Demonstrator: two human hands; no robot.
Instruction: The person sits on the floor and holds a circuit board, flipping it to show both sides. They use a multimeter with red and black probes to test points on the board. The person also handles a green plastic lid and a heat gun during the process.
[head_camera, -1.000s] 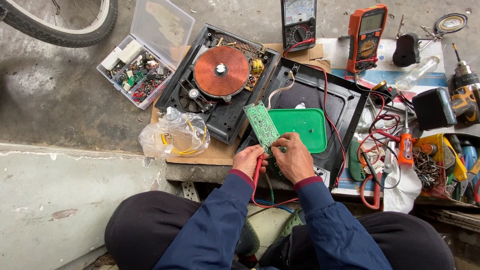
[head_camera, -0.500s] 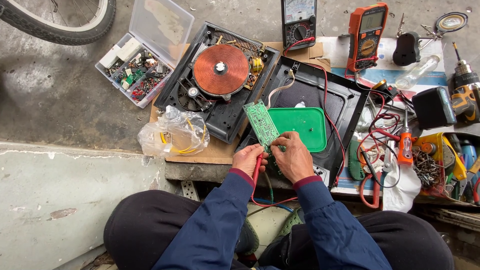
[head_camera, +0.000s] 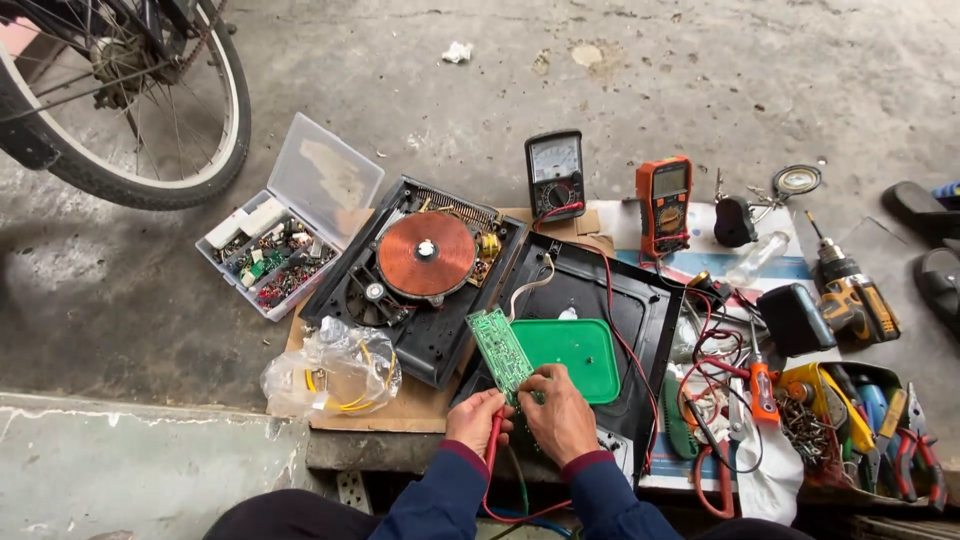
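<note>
**Both hands on the green circuit board**

At the far left, a bicycle wheel (head_camera: 130, 100) stands on the concrete floor (head_camera: 420, 70). Right of it an open clear parts box (head_camera: 285, 235) sits beside the opened cooker base (head_camera: 415, 285) with its copper coil (head_camera: 427, 255); a crumpled plastic bag (head_camera: 330, 370) lies at the near-left corner of the cardboard sheet (head_camera: 390, 410) under them.

Your left hand (head_camera: 478, 420) is closed around a red test probe (head_camera: 492, 440), tip toward the green circuit board (head_camera: 502, 352). Your right hand (head_camera: 560, 415) grips the board's near end, propping it tilted over the black cooker cover (head_camera: 620, 300), just beside a green tray (head_camera: 575, 355).

Behind the cover stand a black analog meter (head_camera: 556, 175) and an orange digital meter (head_camera: 664, 205). Further right lie tangled red leads (head_camera: 715, 355), a cordless drill (head_camera: 850, 295) and mixed hand tools (head_camera: 880, 420).
</note>
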